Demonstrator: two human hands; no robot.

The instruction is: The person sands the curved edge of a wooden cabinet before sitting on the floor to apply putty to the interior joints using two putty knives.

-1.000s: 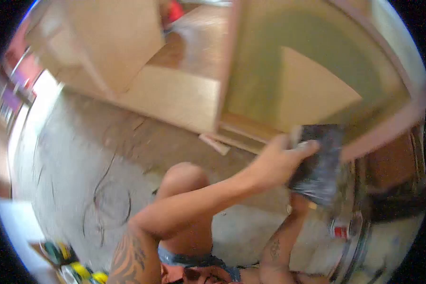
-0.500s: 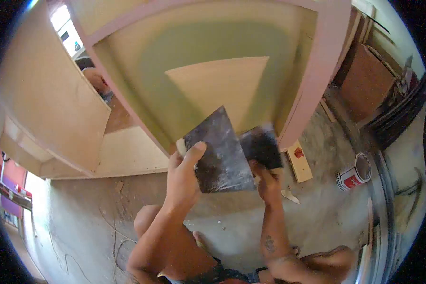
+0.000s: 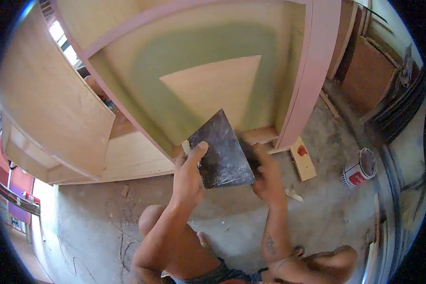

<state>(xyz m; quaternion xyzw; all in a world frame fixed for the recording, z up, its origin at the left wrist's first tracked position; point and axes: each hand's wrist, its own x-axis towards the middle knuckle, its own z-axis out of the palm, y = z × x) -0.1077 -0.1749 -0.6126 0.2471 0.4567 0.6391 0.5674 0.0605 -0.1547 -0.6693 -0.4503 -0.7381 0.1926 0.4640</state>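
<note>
My left hand is closed on a dark, flat, four-cornered plate streaked with whitish smears, the thumb lying over its face. A pale cream bit shows at the plate's left edge, beside the thumb. My right hand, blurred by motion, is at the plate's right edge. It grips a black flat scraper, mostly hidden behind the plate. Just beyond both hands stands a pink-edged wooden cabinet, its inner panel sprayed green around a bare wood shape.
On the floor at the right stand a paint can and a wood block with a red spot. A plywood cabinet piece rises at the left. Boards lean at the far right. Part of another person shows behind the cabinet.
My right hand has drawn the black scraper in behind the plate, where it stood out to the right before. The plate stays almost in place; the view has shifted slightly.
</note>
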